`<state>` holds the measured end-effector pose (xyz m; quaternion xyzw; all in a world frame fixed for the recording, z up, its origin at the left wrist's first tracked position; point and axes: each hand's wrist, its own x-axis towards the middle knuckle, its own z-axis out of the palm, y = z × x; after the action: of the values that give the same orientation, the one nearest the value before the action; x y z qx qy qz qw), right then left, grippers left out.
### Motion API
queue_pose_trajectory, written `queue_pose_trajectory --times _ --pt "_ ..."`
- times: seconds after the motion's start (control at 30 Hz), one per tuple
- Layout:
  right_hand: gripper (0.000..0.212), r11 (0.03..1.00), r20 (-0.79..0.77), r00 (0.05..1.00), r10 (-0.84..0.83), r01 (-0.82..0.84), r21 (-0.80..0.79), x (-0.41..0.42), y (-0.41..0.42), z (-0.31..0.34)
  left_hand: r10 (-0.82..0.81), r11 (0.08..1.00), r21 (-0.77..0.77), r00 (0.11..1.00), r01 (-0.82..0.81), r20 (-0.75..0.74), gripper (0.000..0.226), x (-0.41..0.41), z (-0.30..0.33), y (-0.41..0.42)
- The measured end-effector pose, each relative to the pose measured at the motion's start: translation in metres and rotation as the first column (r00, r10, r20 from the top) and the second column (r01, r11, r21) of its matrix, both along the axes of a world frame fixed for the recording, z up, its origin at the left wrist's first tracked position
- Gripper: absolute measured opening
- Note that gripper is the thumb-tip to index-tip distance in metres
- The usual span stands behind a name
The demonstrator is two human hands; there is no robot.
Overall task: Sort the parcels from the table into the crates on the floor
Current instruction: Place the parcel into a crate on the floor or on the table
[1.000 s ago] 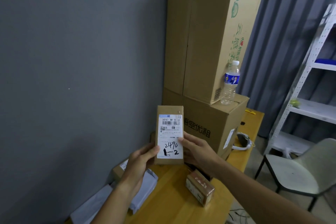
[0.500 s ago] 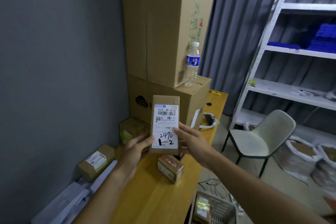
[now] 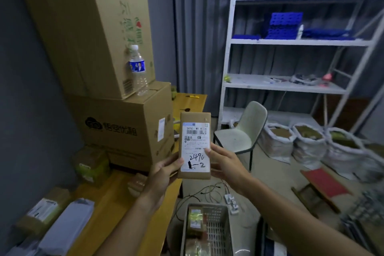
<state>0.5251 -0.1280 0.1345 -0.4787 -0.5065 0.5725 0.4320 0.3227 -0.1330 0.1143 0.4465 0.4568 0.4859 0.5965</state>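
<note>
A flat brown parcel [image 3: 195, 118] with a white shipping label marked "2490" is held upright in front of me, beyond the table's right edge. My left hand [image 3: 164, 174] grips its lower left edge and my right hand [image 3: 225, 164] grips its lower right edge. On the yellow table [image 3: 116, 193] lie more parcels: a green-taped box [image 3: 91, 164], a small brown box [image 3: 138, 184], a labelled box [image 3: 44, 208] and a grey mailer bag [image 3: 66, 224]. A grey crate [image 3: 222, 233] on the floor below holds several parcels.
Two big cardboard boxes [image 3: 124, 127] are stacked on the table by the wall, a water bottle [image 3: 138, 70] on the lower one. A chair [image 3: 243, 129], white shelving [image 3: 291, 83], sacks [image 3: 307, 143], a red stool [image 3: 324, 185] and floor cables [image 3: 207, 193] fill the right side.
The view has swung right and down, bringing the shelving, sacks and floor crate into sight. Both hands still hold the labelled parcel, which now sits off the table's edge, over the floor.
</note>
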Motion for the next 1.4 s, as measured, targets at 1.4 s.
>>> queue_pose_trajectory --times 1.4 --pt "0.023 0.688 -0.032 0.999 0.015 -0.033 -0.725 0.080 0.189 -0.480 0.111 0.728 -0.674 0.992 -0.121 -0.058 0.043 0.098 -0.490 0.157"
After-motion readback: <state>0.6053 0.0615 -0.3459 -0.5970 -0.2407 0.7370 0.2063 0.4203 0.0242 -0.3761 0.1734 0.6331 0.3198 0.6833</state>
